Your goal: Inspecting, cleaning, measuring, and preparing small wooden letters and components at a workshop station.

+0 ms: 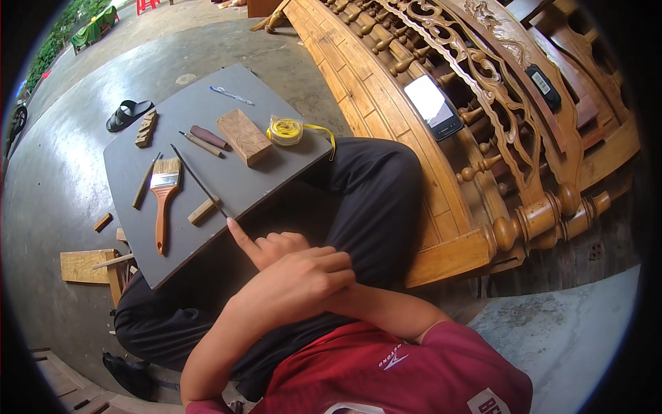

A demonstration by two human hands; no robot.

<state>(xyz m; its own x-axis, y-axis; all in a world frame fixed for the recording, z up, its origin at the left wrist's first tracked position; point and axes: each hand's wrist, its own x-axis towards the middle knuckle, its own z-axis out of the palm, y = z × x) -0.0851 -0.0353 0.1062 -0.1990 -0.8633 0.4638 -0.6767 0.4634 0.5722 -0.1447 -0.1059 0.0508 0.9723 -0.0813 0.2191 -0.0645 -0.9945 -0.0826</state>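
My forearms cross in front of the low grey table (214,252). My right hand (269,248) reaches leftward with its index finger stretched out and the other fingers curled. That fingertip is at the near end of a thin dark rod (196,181), seemingly touching it. Across my right wrist lies my left hand (314,272), its fingers curled; what is under them is hidden. Beside the rod are a small wood piece (203,211) and a flat paintbrush (163,200) with an orange handle. A slim tool (145,183) lies left of the brush.
Farther back on the table are a wooden block (244,138), yellow tape measure (285,130), maroon piece (209,137), wooden-handled tool (202,143), notched wood block (146,129) and pen (232,95). At right, a carved wooden bench (386,124) holds a phone (434,107).
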